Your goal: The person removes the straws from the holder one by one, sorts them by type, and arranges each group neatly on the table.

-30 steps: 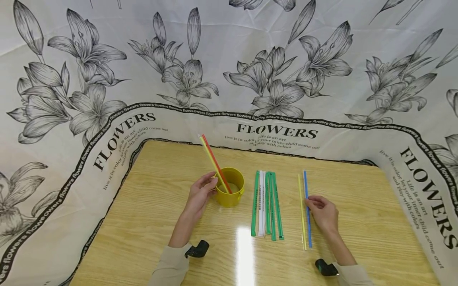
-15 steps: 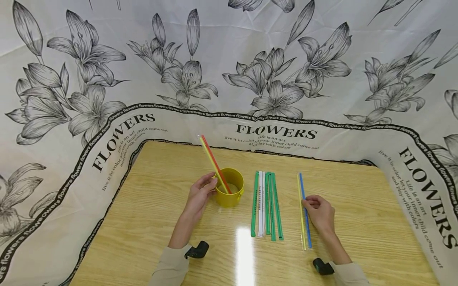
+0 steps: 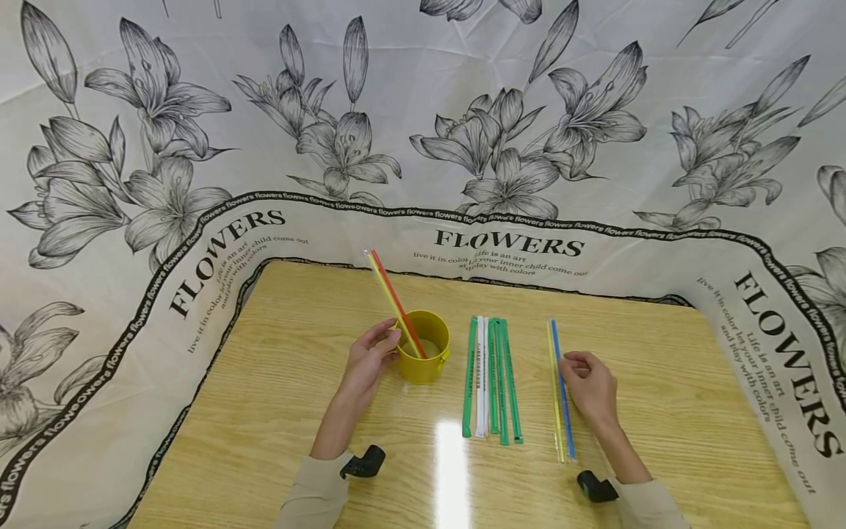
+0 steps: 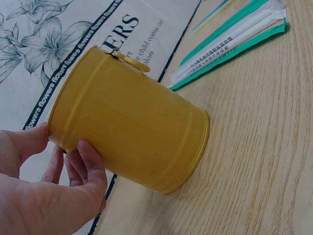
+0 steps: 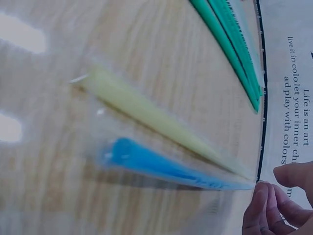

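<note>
We see a white fabric sheet printed with black line-drawn lilies (image 3: 423,88) filling the upper part of the head view, with a pale wood-grain table (image 3: 681,397) below it. A yellow round bucket (image 3: 423,372) stands upright left of the middle. The person's left hand (image 3: 366,360), at its left, pinches the rim between thumb and fingers, as we see from the left wrist. The right hand (image 3: 591,386) lies right of centre, fingers curled. Near the middle we find thin green wrapped straws (image 3: 512,380) with white wrapped straws (image 3: 480,378) among them, lying lengthwise. Inside the bucket a red straw (image 3: 394,295) and a yellow straw (image 3: 388,295) lean together toward the upper left. Right of centre, a clear-wrapped yellow straw (image 3: 555,391) lies just beside a clear-wrapped blue straw (image 3: 565,400). The right fingertips are at the blue one's right edge; whether they pinch it, we cannot tell.
</note>
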`<state>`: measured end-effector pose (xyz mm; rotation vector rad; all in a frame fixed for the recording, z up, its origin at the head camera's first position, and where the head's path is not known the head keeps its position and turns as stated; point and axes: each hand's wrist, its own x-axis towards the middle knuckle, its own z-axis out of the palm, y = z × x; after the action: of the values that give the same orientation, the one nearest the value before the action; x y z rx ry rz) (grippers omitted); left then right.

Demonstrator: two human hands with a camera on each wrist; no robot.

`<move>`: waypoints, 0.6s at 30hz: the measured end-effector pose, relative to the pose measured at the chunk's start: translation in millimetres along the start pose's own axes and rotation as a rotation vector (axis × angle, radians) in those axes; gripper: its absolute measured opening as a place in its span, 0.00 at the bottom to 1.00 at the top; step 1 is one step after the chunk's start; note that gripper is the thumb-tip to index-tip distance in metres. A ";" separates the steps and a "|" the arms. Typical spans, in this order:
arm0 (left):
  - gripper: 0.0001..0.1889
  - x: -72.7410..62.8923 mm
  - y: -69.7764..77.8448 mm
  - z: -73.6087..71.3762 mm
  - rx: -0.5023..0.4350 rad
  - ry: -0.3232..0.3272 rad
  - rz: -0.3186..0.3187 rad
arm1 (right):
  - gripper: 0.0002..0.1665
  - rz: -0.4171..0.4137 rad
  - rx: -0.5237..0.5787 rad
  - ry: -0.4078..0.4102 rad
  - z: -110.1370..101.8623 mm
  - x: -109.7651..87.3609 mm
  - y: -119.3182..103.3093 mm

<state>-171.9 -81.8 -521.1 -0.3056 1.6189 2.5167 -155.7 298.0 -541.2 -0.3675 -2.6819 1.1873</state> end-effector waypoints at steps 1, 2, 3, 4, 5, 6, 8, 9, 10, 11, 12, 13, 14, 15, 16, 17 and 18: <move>0.20 -0.4 0.4 0.3 -0.006 0.002 0.000 | 0.15 0.000 0.003 -0.004 -0.5 0.7 -2.4; 0.19 -0.7 0.7 0.6 -0.004 0.003 0.000 | 0.15 0.000 0.008 -0.009 -1.0 1.4 -4.7; 0.19 -0.9 1.0 0.8 -0.005 0.006 0.001 | 0.16 -0.003 0.009 -0.014 -1.5 2.2 -7.2; 0.19 -0.9 1.0 1.1 -0.003 0.006 0.002 | 0.16 -0.004 0.012 -0.020 -2.2 2.8 -9.5; 0.19 -1.1 1.1 1.5 -0.004 0.008 0.001 | 0.17 -0.010 0.017 -0.026 -3.0 3.0 -11.8; 0.19 -1.3 1.3 1.8 -0.003 0.009 0.000 | 0.17 -0.015 0.022 -0.030 -3.6 3.2 -14.2; 0.19 -1.5 1.6 2.2 -0.001 0.012 -0.004 | 0.18 -0.028 0.036 -0.039 -4.4 4.0 -19.1; 0.19 -1.4 1.9 2.3 0.000 0.016 -0.007 | 0.19 -0.036 0.042 -0.045 -4.7 4.4 -21.3; 0.19 -1.4 2.3 2.3 0.004 0.017 -0.009 | 0.20 -0.046 0.049 -0.053 -4.8 4.8 -23.3; 0.19 -1.5 2.7 2.5 0.004 0.020 -0.013 | 0.20 -0.056 0.058 -0.056 -4.9 5.3 -25.7; 0.19 -1.2 3.0 2.5 0.008 0.021 -0.015 | 0.20 -0.066 0.066 -0.057 -4.8 6.0 -27.9; 0.19 -1.2 3.8 2.1 0.012 0.024 -0.020 | 0.20 -0.077 0.076 -0.060 -4.0 6.6 -30.1; 0.19 -1.3 4.6 1.8 0.017 0.025 -0.024 | 0.20 -0.087 0.085 -0.064 -3.3 6.9 -32.0; 0.19 -1.1 5.1 1.3 0.020 0.024 -0.028 | 0.20 -0.097 0.096 -0.065 -2.4 7.4 -33.4; 0.19 -1.1 5.8 1.2 0.023 0.023 -0.032 | 0.20 -0.105 0.104 -0.065 -1.3 8.4 -34.9; 0.19 -0.9 6.3 0.9 0.024 0.022 -0.037 | 0.19 -0.112 0.114 -0.064 -0.7 8.9 -37.3; 0.19 -0.8 6.9 0.7 0.027 0.020 -0.040 | 0.19 -0.119 0.120 -0.066 0.2 9.1 -39.0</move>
<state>-172.7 -84.1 -514.5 -0.3583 1.6360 2.4682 -170.2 275.2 -511.6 -0.1514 -2.6296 1.3382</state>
